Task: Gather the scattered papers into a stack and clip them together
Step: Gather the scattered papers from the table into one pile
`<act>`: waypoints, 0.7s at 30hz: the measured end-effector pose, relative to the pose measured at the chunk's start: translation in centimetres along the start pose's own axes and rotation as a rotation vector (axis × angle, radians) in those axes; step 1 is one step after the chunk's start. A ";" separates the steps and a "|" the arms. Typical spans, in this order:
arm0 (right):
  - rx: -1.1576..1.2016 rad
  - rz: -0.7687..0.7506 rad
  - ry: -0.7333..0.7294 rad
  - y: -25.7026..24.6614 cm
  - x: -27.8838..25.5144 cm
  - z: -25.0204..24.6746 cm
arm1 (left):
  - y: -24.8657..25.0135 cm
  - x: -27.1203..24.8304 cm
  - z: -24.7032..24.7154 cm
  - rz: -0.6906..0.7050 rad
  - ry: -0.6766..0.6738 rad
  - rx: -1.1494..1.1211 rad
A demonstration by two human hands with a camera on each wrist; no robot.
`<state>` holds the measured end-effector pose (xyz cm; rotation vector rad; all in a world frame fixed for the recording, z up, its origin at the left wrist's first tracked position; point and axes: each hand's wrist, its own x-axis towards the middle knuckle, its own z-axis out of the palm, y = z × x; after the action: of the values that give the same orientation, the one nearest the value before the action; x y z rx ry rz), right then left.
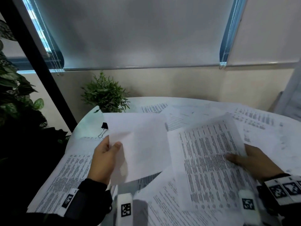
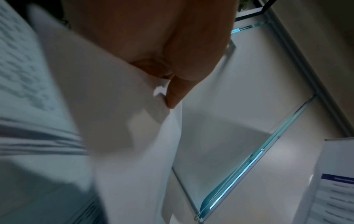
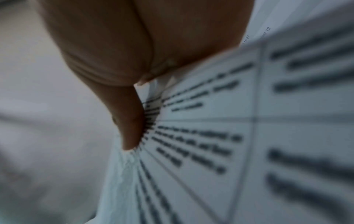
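My left hand [image 1: 107, 154] pinches a blank-sided sheet [image 1: 143, 144] by its left edge and holds it lifted above the table; the left wrist view shows the thumb [image 2: 176, 91] pressed on that sheet [image 2: 118, 121]. My right hand [image 1: 247, 160] grips a printed sheet [image 1: 210, 160] at its right edge, thumb on top; the right wrist view shows the thumb [image 3: 132, 121] on the printed sheet [image 3: 220, 136]. Several more printed papers [image 1: 65, 176] lie scattered over the round white table [image 1: 88, 126]. A black binder clip [image 1: 103, 128] lies at the table's left, beyond my left hand.
A small potted green plant [image 1: 105, 95] stands at the table's far left edge. Larger leafy plants [image 1: 14, 88] and a dark post [image 1: 40, 62] fill the left side. A wall with window blinds [image 1: 138, 33] rises behind the table.
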<state>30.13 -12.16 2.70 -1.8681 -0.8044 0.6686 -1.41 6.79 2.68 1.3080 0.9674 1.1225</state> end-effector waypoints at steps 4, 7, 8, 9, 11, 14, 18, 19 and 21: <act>0.086 0.063 0.108 0.7 0.8 0.2 | 2.5 -0.2 -0.2 0.307 0.185 0.075; 0.140 0.097 0.112 0.6 0.8 0.3 | 5.1 -1.4 1.0 0.550 0.080 0.260; 0.144 0.108 0.111 0.5 0.6 0.2 | 5.7 -1.9 1.7 0.624 -0.026 0.315; 0.168 0.110 0.118 0.4 0.3 0.3 | 6.0 -2.4 2.4 0.685 -0.152 0.378; 0.242 0.110 0.125 0.5 -0.9 0.6 | 4.9 -3.3 3.7 0.742 -0.441 0.532; 0.411 0.168 0.126 1.1 -3.1 1.3 | 0.9 -4.4 4.6 0.704 -0.830 0.784; 0.638 0.349 0.093 0.7 -5.9 1.1 | -3.7 -5.4 5.2 0.747 -1.134 1.060; 0.608 0.395 0.125 1.2 -5.9 0.8 | -3.9 -5.5 5.4 0.767 -1.125 1.108; 0.581 0.426 0.089 0.6 -6.4 0.8 | -3.0 -5.6 5.7 0.687 -1.150 1.069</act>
<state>25.63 -16.80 2.46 -1.5161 -0.1146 0.9558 3.15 0.32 -0.45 2.8105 0.1279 0.0118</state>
